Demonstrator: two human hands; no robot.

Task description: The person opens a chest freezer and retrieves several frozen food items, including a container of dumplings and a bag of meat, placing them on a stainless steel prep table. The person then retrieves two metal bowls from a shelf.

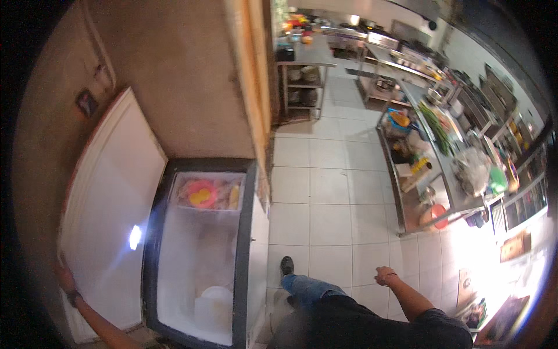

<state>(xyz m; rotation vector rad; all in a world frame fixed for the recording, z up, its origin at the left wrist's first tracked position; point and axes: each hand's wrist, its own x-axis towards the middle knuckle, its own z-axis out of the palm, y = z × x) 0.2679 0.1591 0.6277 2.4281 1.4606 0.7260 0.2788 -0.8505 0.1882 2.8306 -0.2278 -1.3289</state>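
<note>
A chest freezer [252,238] with a dark rim stands at my left, its white lid [110,192] raised against the brown wall. My left hand [65,279] has its fingers round the outer edge of that lid. Inside the freezer, a frosted compartment at the far end holds a pink and yellow item [201,194] among pale packages. Down in the near end sits a white rounded container [214,305]. My right hand [383,275] hangs over the tiled floor at my right, fingers curled in, and nothing shows in it.
White floor tiles [328,186] run ahead between the freezer and a steel worktable [427,136] with green stalks, plastic bags and a red bowl [436,216] low down. A steel shelf table [308,55] and cooking ranges stand farther off. Bright light glares at lower right.
</note>
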